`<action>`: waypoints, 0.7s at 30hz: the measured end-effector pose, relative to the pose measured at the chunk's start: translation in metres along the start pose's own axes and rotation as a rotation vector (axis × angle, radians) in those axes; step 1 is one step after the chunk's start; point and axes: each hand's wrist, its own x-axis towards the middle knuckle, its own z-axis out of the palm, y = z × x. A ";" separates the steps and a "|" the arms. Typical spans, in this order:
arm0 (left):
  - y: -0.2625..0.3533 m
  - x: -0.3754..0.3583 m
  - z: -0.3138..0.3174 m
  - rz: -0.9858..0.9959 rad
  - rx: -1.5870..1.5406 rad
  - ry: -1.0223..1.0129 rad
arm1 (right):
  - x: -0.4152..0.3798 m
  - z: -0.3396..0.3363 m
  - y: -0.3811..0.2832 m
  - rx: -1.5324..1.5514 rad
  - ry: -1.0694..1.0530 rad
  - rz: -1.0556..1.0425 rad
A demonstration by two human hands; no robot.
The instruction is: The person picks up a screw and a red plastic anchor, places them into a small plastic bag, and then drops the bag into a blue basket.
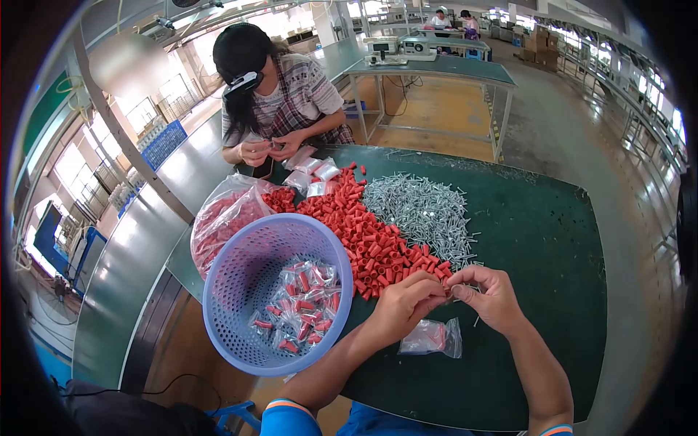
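Observation:
Over the green table's front part, my left hand (408, 306) and my right hand (488, 296) meet with pinched fingertips. A bit of red shows between the left fingers, and a thin metal screw sticks out below the right ones. Just beneath lie clear plastic bags (430, 338). Beyond my hands spreads a heap of red plastic caps (374, 254), beside a pile of silvery screws (422, 211). Left of my left forearm stands a purple perforated basket (218, 309), holding several small clear bags with red caps and metal pieces (304, 305).
Across the table a person (287, 94) holds something small in both hands. Near that person lie filled clear bags (311, 171) and a large bag of red caps (229, 211). A metal post (123, 131) rises at left. Another table (436, 67) stands behind.

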 end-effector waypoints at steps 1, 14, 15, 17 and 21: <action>0.000 0.000 -0.001 0.001 -0.020 -0.029 | 0.000 -0.001 0.001 0.092 -0.014 0.053; -0.002 0.001 0.010 -0.053 -0.166 -0.179 | -0.006 -0.018 0.033 0.400 -0.116 0.154; -0.002 0.000 0.011 -0.102 -0.167 -0.182 | -0.006 -0.017 0.035 0.430 -0.080 0.139; -0.002 0.002 0.012 -0.145 -0.129 -0.165 | -0.007 -0.015 0.035 0.486 -0.028 0.157; -0.005 0.003 0.016 -0.266 -0.048 -0.102 | 0.001 -0.017 0.031 0.280 0.036 0.169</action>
